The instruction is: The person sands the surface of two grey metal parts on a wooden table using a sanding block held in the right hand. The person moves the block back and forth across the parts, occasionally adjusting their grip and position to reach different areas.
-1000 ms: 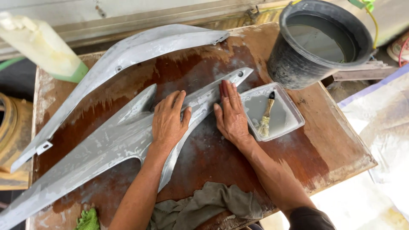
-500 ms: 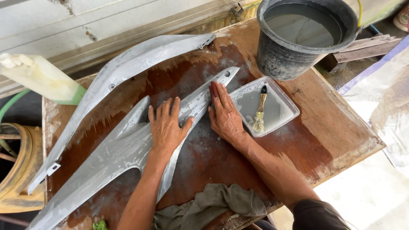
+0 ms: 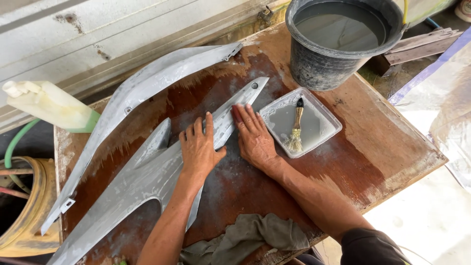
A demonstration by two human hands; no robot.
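A long grey forked panel (image 3: 142, 181) lies flat across a wet wooden table (image 3: 378, 147). My left hand (image 3: 198, 147) presses flat on the panel's middle, fingers spread. Beside it, my right hand (image 3: 254, 137) rests flat at the panel's edge, fingers together and pointing away from me; anything under the palm is hidden. Just right of that hand is a shallow clear tray (image 3: 321, 110) of grey liquid with a small brush (image 3: 296, 130) lying in it.
A second curved grey panel (image 3: 142, 93) lies along the table's far side. A black bucket (image 3: 338, 59) of murky water stands at the far right corner. A grey rag (image 3: 245, 238) hangs at the near edge. A pale squeeze bottle (image 3: 49, 105) sits at the left.
Both hands have slid a little toward me along the panel. The view has shifted, so the table and bucket sit further right in the picture.
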